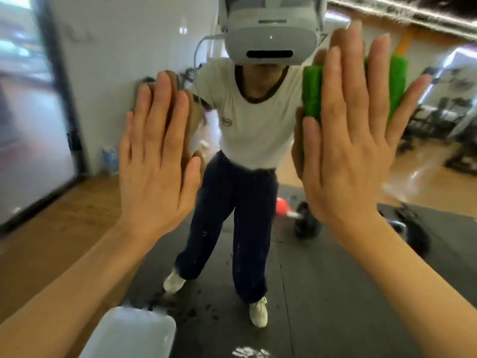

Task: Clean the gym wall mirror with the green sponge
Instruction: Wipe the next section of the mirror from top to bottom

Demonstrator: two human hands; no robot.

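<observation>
Sponge (pixel 313 93) flat under spread right hand (pixel 353 140); left hand (pixel 157 156) spread, braced on mirror (pixel 258 228). Keep even pressure, overlap strokes.

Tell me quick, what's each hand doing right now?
Left hand: open, straight fingers flat against the mirror, holding nothing.
Right hand: open, straight fingers pressing the green sponge against the mirror.

Two hands press flat on one mirror (pixel 85 60): the left hand (pixel 157 161) at nine o'clock, the right hand (pixel 353 140) at three. One green sponge (pixel 313 91) sits under the right hand.
</observation>
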